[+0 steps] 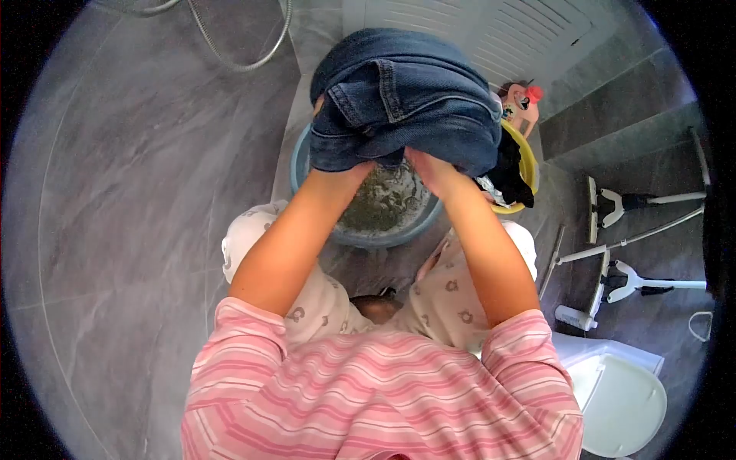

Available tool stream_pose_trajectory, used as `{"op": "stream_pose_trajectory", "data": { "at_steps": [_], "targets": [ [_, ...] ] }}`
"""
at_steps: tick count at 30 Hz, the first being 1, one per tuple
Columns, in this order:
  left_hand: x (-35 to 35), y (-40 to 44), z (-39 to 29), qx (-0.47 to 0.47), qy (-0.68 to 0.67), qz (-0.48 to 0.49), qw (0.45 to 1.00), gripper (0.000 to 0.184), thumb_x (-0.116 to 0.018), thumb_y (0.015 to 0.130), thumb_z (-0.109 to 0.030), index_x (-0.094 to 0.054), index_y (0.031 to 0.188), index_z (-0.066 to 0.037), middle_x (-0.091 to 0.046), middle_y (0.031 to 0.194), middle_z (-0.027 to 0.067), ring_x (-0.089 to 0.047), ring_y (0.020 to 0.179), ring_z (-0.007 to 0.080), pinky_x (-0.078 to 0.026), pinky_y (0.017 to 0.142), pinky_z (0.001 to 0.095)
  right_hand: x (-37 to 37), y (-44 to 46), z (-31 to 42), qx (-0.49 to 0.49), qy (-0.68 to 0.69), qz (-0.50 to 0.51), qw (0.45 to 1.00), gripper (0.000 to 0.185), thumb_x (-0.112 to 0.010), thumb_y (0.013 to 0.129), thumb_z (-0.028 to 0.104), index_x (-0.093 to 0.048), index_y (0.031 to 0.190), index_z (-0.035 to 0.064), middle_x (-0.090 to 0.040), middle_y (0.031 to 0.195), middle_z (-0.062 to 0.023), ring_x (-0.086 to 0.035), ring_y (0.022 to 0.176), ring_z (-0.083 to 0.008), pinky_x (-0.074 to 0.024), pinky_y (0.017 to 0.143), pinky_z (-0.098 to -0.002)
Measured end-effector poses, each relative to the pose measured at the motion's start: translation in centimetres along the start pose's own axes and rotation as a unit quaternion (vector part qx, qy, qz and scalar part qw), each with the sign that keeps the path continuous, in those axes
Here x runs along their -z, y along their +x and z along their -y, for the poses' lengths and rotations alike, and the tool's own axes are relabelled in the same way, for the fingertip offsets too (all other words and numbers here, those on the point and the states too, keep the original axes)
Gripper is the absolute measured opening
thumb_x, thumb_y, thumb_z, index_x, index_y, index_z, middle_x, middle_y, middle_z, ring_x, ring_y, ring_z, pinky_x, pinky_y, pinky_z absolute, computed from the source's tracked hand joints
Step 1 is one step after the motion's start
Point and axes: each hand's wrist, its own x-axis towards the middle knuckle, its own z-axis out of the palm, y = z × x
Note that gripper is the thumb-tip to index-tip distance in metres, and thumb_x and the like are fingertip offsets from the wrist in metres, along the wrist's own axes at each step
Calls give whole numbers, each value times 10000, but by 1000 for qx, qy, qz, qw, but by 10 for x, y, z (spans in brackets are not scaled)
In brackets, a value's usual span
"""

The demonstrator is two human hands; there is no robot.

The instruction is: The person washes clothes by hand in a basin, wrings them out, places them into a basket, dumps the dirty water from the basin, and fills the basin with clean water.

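A bundle of dark blue denim (pixel 414 96) is held up over a blue basin (pixel 371 240) with murky, foamy water (pixel 387 201) inside. My left hand (pixel 354 175) goes under the lower left edge of the denim, its fingers mostly hidden by the cloth. On the right side, my right hand (pixel 431 170) grips the lower edge, and its fingers also disappear into the fabric. A pocket and seams show on the side of the denim facing me.
Right of the basin stands a yellow tub (pixel 529 165) with dark clothes (pixel 509 172). Behind it is a pink bottle with a red cap (pixel 524 107). Mops (pixel 636 282) lie at the right, above a white toilet (pixel 625 402). A shower hose (pixel 230 65) hangs at the upper left.
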Motion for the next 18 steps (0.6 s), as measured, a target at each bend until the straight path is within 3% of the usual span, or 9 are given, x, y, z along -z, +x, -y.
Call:
{"op": "stream_pose_trajectory", "data": {
  "at_steps": [3,5,8,10,13,15,16,17,18],
  "targets": [
    [6,1,-8,-29,-41,-41,998,405,-419,868,-385,-529,1160,-128,-555,1152,101,-518,1061,278,-426,897,444,2,-15,-14,-97,40,45,993,449,-367,932,290,-314,1331,90,-328,1371,-144,-436,1153,-306,-386,920,-453],
    [11,0,-14,-47,-48,-47,997,406,-419,862,-358,-521,1168,-112,-536,1179,126,-499,1074,307,-404,914,473,10,-21,-27,-321,82,-3,943,366,-379,913,332,-414,1142,49,-442,1271,-190,-509,1055,-284,-432,856,-447],
    [7,-3,-28,-28,-79,-40,996,376,-427,874,-322,-517,1164,-100,-539,1172,123,-500,1068,305,-411,908,462,36,-22,-41,-360,217,-74,905,368,-301,925,341,-422,1080,30,-525,1173,-209,-572,902,-299,-489,753,-407],
    [1,-11,-35,-47,-42,-5,998,385,-405,888,-336,-507,1175,-100,-548,1161,111,-521,1054,283,-422,908,436,48,-18,-37,-289,355,-174,872,425,-261,919,346,-467,1081,12,-592,1075,-184,-572,640,-241,-496,534,-307],
    [-1,-24,-38,-73,10,46,996,400,-371,909,-356,-493,1191,-99,-562,1144,94,-551,1032,249,-438,909,396,110,-8,-58,-179,388,-131,895,477,-272,898,446,-479,1048,44,-577,1051,-225,-562,796,-294,-488,541,-328],
    [36,-11,-38,-123,115,50,984,408,-371,911,-343,-482,1197,-75,-554,1153,107,-549,1035,250,-437,910,395,110,-5,-43,-189,428,194,863,489,-380,863,497,-524,1074,79,-576,1092,-171,-508,1015,-304,-497,686,-400],
    [48,-6,-38,-169,217,51,960,416,-370,912,-330,-471,1203,-50,-546,1163,120,-547,1038,250,-437,911,394,102,-5,-33,-186,429,196,862,489,-380,863,497,-524,1074,79,-576,1092,-171,-508,1015,-304,-497,686,-400],
    [25,-17,-44,-135,186,-31,973,420,-370,914,-292,-451,1212,-7,-535,1175,139,-543,1045,246,-434,917,376,86,-4,-19,-160,373,62,912,469,-425,853,476,-521,1107,94,-572,1116,-141,-473,1082,-300,-451,785,-441],
    [34,-14,-47,-134,189,-29,973,420,-370,914,-292,-451,1212,-7,-535,1175,139,-543,1045,246,-434,917,376,79,-4,-13,-130,309,-76,939,459,-469,844,456,-518,1140,108,-567,1139,-112,-437,1149,-297,-405,884,-482]
  ]
}}
